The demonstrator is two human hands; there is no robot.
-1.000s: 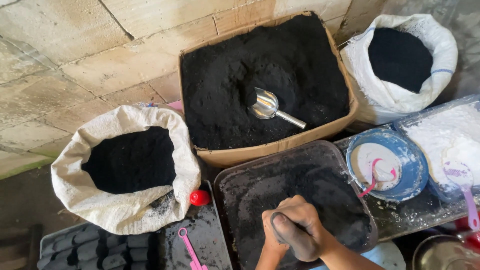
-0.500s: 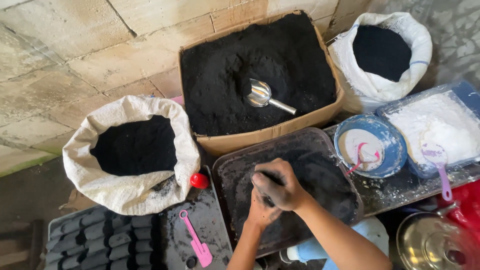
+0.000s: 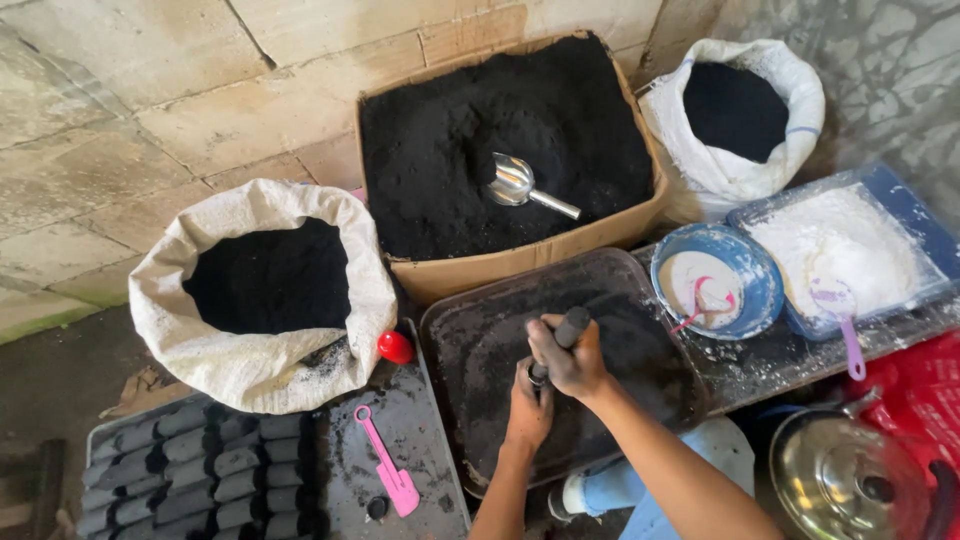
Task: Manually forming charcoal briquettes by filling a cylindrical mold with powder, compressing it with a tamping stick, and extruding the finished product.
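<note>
**Head cam: both hands on press tool over black tray**

Right hand (image 3: 572,362) fully closed round the top of a dark cylindrical press tool (image 3: 562,338), thumb side up. Tool tilted, upper end leaning up-right. Left hand (image 3: 527,405) just below, fingers wrapped round the tool's lower metal section; hands touching each other. Both smeared w/ black powder.

Tool + hands sit over the middle of a dark rectangular tray (image 3: 470,340), coated in black powder. Can't tell if tool tip touches the tray floor, hidden by the hands.

Around it:
- Behind tray: cardboard box (image 3: 520,262) full of black powder, metal scoop (image 3: 520,185) lying on top, handle pointing right.
- Left: white woven sack (image 3: 250,365) w/ black powder, mouth rolled open. Small red ball-like thing (image 3: 396,347) between sack and tray.
- Back right: second white sack (image 3: 760,160), also black powder.
- Right of tray: blue bowl (image 3: 760,280) w/ white paste + pink spoon (image 3: 700,308); next to it a blue-rimmed tub (image 3: 925,235) of white powder, lilac scoop (image 3: 845,320) at its front edge.
- Front left: flat dark tray (image 3: 425,460) w/ pink scoop (image 3: 385,470) lying on it; rows of black briquettes (image 3: 190,465) just left of that.
- Bottom right: metal pot lid (image 3: 850,475), red sheet (image 3: 925,385) beside it.

Floor is stone slabs (image 3: 150,100).
</note>
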